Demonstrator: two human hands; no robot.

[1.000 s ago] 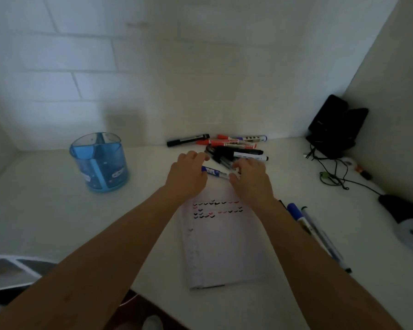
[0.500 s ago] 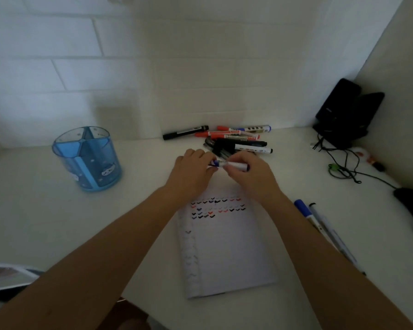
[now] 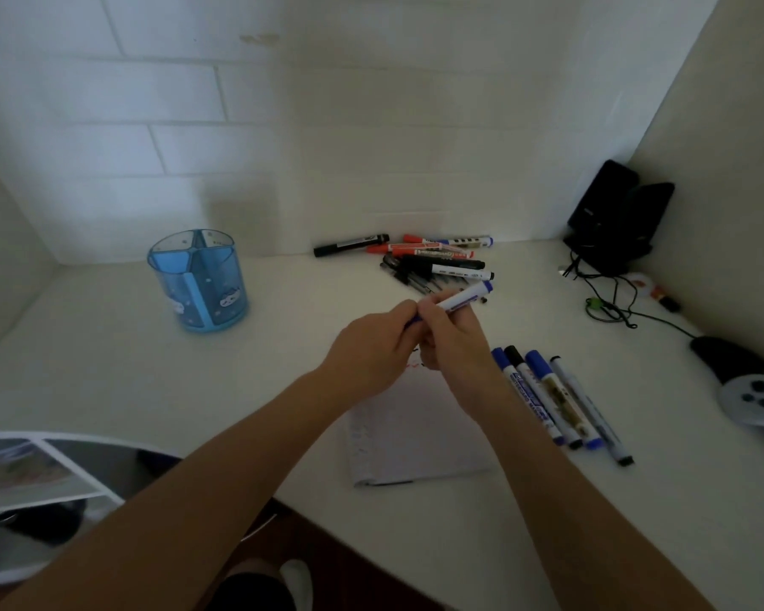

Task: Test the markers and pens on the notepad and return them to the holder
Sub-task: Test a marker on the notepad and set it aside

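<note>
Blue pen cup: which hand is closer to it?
Left. The left hand is to the right of the pen cup and nearer the person. The right hand is further right, beyond it. Both hold one marker.

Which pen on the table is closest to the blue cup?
The all-black marker by the wall, left of the pile. Every other one, including the blue-capped marker being held, lies farther right.
</note>
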